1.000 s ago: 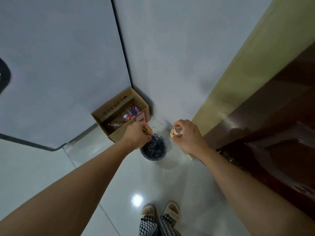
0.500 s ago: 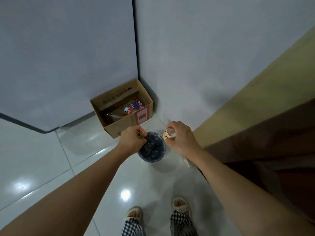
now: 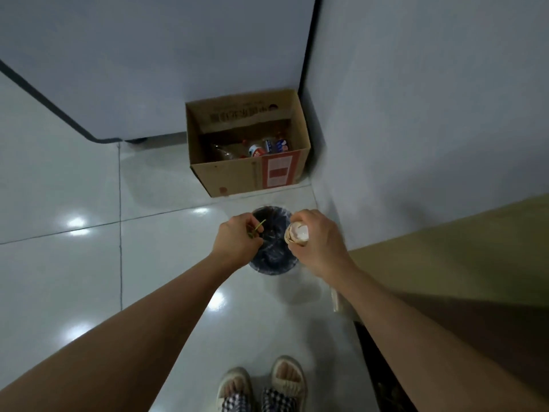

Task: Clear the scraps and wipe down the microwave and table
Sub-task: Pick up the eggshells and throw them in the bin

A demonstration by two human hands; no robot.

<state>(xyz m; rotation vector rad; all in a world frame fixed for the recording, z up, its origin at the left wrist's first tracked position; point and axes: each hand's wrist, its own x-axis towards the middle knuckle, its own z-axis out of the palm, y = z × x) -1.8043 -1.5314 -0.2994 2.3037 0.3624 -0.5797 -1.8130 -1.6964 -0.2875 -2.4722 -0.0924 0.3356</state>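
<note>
the fingers (image 3: pixel 255 233) of the left hand (image 3: pixel 237 243) are curled in and pinch a thin green scrap (image 3: pixel 258 228), a stem or stalk by the look of it, whose long axis runs up and to the right, out of the fingers and over the open mouth of the bin (image 3: pixel 271 257). the right hand (image 3: pixel 319 245) has its fingers wrapped round a pale eggshell (image 3: pixel 296 234), broken side up, held at the right rim of the same bin. both scraps hang above the dark liner, not in it yet; the bin lies straight below and between the two hands, so the coming move seems to turn on nothing more than letting go downward. the left hand sits a shade nearer the middle of the opening, the right one nearer the rim, and i judge the shell may want a slight shift leftward so that it falls inside rather than on the edge. the bin stands on the glossy tiled floor (image 3: pixel 89 263), near the corner of the walls. just beyond it is a cardboard box (image 3: pixel 237 179) with bottles inside, set against the wall. at the bottom of the view are slippered feet (image 3: pixel 261 382), and a dark wooden door (image 3: pixel 460 337) stands to the right. the microwave and table are not in view, so the wiping looks not yet begun.
</note>
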